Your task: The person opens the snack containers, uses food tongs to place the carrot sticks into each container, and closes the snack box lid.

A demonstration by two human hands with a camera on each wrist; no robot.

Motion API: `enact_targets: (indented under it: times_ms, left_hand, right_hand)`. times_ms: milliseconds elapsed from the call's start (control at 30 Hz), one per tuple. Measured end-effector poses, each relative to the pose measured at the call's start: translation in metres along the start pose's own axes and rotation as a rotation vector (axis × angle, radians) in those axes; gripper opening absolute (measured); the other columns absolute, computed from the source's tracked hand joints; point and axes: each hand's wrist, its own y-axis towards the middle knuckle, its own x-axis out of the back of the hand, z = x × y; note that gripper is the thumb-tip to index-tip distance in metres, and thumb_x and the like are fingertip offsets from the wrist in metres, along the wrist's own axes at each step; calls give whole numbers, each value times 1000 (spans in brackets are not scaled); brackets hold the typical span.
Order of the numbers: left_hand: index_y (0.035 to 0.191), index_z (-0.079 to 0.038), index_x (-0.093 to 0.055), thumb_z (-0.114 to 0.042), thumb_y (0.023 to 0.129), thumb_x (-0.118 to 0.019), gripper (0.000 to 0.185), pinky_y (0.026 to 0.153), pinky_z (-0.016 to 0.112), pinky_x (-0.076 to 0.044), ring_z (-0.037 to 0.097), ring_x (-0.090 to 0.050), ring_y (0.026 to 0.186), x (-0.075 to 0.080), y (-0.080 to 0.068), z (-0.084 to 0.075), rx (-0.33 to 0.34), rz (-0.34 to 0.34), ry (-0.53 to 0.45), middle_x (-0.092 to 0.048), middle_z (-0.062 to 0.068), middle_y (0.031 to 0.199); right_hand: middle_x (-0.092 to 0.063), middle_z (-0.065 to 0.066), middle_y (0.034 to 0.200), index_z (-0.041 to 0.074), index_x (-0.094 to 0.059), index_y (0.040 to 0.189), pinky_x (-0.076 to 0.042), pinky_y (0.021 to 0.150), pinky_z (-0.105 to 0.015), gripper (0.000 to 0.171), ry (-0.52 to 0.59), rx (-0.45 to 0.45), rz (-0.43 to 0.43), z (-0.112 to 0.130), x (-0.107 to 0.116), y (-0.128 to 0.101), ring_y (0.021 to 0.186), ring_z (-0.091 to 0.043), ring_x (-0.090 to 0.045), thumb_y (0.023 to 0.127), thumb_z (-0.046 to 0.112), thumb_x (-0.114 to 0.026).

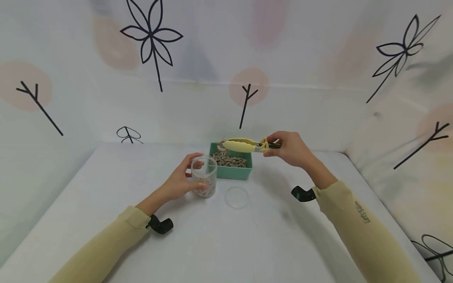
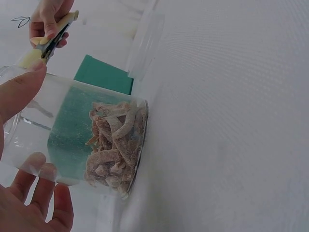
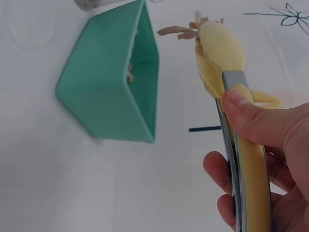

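White table point(image 1: 247, 243), flower-printed walls. Left hand point(image 1: 182, 179) curled round clear jar point(image 1: 204, 177), part-filled with dried strips, standing just before the green box point(image 1: 231, 163) of strips. Right hand point(image 1: 290, 148) squeezes yellow tongs point(image 1: 244, 145), pinching a few strips point(image 3: 176, 32) above the box. Loose lid point(image 1: 236, 197) lies beside the jar. Risk: thin pinch may slacken, dropping strips onto the table; narrow jar mouth could be missed.

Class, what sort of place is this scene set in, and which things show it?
Probably a staged recording booth, not a kitchen: a white table walled by printed backdrop sheets, with only a clear jar, green tub and yellow tongs.
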Motion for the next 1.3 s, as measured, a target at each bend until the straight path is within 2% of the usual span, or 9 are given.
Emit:
enact_targets:
  times_ms: [167,333,533,733,1000,1300]
  left_hand:
    - [151,-26,-32,-13,78,-87,93,97,54,-41,30,-49,123,-1,0,1,-13,-1,-13,-52,12,140]
    - [152,-25,-31,-13,78,-87,93,98,54,-41,29,-47,127,0,1,0,-25,7,-11,-51,15,140]
    - [153,-24,-29,-14,79,-87,94,99,54,-41,31,-47,127,0,3,-2,-1,8,-2,-49,14,140]
    - [152,-22,-28,-16,80,-86,93,99,53,-42,31,-49,123,0,1,-5,9,12,20,-49,15,140]
    - [152,-22,-28,-17,79,-86,93,99,53,-44,31,-50,118,0,0,-4,2,15,35,-47,12,140]
    - [152,-25,-29,-18,79,-87,93,99,53,-43,31,-48,120,-1,-1,-2,4,8,32,-49,12,139]
  right_hand:
    - [-68,-13,110,1,-68,118,-53,76,-39,40,13,62,-18,14,6,-2,87,-24,-66,84,16,-82]
    - [-69,-11,108,2,-68,117,-54,76,-38,39,37,86,-16,30,8,-5,87,-24,-66,84,16,-82]
    - [-69,-9,110,3,-68,117,-56,77,-38,39,72,105,34,44,2,-9,91,-23,-67,83,13,-83]
    - [-70,-5,107,5,-70,114,-55,75,-36,36,72,139,86,45,-11,-10,89,-20,-68,81,12,-84]
    - [-69,-2,104,7,-70,113,-55,75,-36,38,29,156,116,45,-15,-10,87,-18,-67,79,13,-86]
    - [-66,1,101,8,-72,113,-54,77,-36,38,-70,212,122,52,-11,-12,89,-17,-64,79,14,-86]
